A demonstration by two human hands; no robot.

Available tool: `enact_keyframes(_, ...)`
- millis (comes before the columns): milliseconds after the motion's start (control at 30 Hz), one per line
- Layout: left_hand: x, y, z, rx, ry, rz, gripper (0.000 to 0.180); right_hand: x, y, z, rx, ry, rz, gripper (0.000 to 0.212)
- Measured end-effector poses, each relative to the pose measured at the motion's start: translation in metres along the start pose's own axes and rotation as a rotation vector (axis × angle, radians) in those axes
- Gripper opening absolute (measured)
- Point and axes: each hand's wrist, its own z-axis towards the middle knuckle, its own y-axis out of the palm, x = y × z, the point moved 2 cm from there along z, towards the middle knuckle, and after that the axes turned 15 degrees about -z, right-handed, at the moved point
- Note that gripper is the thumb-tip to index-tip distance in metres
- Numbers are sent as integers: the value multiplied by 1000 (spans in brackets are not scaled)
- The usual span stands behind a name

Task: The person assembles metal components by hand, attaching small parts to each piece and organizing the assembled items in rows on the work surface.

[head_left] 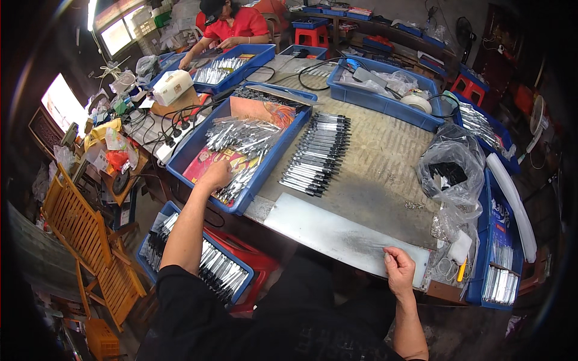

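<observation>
My left hand [217, 175] reaches into a long blue tray [242, 204], its fingers curled down at the edge of a heap of silver pen parts [241, 139]. What those fingers hold, if anything, is hidden. A red and yellow printed sheet [201, 162] lines the tray under the parts. My right hand [399, 269] is at the table's near edge, thumb and fingers pinched together over a pale flat plate [337, 230]; anything between them is too small to make out. Right of the tray, silver pens with black ends [316, 156] lie side by side in a slanting row.
At the back, a blue bin [385, 105] holds plastic bags and a tape roll. A clear bag [448, 162] sits at right, near scissors [445, 268]. Below left, a blue tray of pens [223, 271] rests on a red stool [262, 268]. Across the table, a person in red [244, 24] works.
</observation>
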Motion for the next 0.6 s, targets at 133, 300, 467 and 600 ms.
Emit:
enact_keyframes(133,15,-12,-16,231,-23,-3,16,-2,0,0,-9,-7,8,14)
enact_keyframes(300,70,-13,-39,233,304,-501,24,-1,-3,0,-16,18,14,13)
enact_keyframes(467,147,29,-85,-285,367,-1160,27,0,-3,1,-32,84,27,12)
enact_keyframes(600,186,74,-107,-537,244,-1482,20,-20,-3,3,-40,46,63,11)
